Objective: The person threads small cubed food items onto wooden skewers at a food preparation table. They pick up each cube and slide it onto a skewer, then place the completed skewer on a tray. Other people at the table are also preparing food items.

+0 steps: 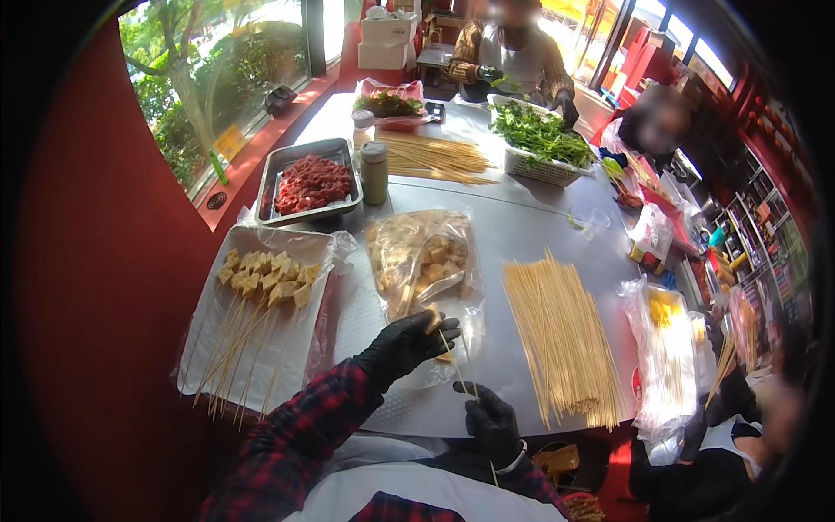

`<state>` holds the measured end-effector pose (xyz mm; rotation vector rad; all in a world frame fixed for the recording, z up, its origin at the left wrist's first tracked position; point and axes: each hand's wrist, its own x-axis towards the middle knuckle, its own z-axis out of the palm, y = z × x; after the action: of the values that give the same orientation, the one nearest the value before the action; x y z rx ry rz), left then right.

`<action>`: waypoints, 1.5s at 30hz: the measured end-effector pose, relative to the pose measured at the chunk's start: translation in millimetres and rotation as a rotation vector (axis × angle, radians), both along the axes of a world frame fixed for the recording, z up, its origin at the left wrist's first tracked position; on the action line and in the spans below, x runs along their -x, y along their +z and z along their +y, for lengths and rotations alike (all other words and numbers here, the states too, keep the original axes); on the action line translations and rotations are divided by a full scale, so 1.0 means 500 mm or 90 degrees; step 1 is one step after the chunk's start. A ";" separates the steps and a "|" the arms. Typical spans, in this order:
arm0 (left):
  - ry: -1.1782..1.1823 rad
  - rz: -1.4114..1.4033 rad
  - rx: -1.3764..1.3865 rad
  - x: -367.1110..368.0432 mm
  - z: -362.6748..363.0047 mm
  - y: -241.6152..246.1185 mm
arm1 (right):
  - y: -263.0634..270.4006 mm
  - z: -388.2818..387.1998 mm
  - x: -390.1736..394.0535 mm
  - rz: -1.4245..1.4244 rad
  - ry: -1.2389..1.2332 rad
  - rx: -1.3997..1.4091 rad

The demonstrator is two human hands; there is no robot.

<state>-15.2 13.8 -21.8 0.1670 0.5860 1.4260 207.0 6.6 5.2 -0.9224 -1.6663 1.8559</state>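
My left hand [408, 342], in a black glove, holds a pale brown cube of what looks like frozen tofu [433, 319] between thumb and fingers. My right hand [492, 417], also gloved in black, grips thin bamboo skewers [461, 373]; one tip meets the underside of the cube, and another points up beside it. Just beyond both hands lies a clear plastic bag [424, 261] full of similar cubes. To the left, skewered cubes [271, 274] rest in a plastic-lined tray [287, 365], their sticks toward me. A thick bundle of bare skewers [561, 333] lies to the right.
A metal tray [264, 192] of raw minced or chopped meat [313, 184] and a shaker bottle [374, 173] stand farther back. Across the table, a person [512, 59] handles greens beside a white basket [548, 166]. More people and bagged skewers [665, 372] are at right.
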 end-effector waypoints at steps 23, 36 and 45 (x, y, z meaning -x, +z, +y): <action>0.158 0.075 -0.092 -0.073 0.007 -0.012 | -0.013 -0.009 0.022 -0.015 -0.053 0.023; 0.139 0.116 -0.093 -0.101 -0.010 -0.005 | -0.032 -0.007 0.029 -0.050 -0.092 -0.052; 0.147 0.164 -0.103 -0.111 -0.020 -0.010 | -0.026 -0.004 0.039 -0.036 -0.091 -0.039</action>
<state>40.5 3.6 -27.0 0.4271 0.7172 1.6909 187.4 4.4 -7.9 -1.0487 -1.6352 1.6905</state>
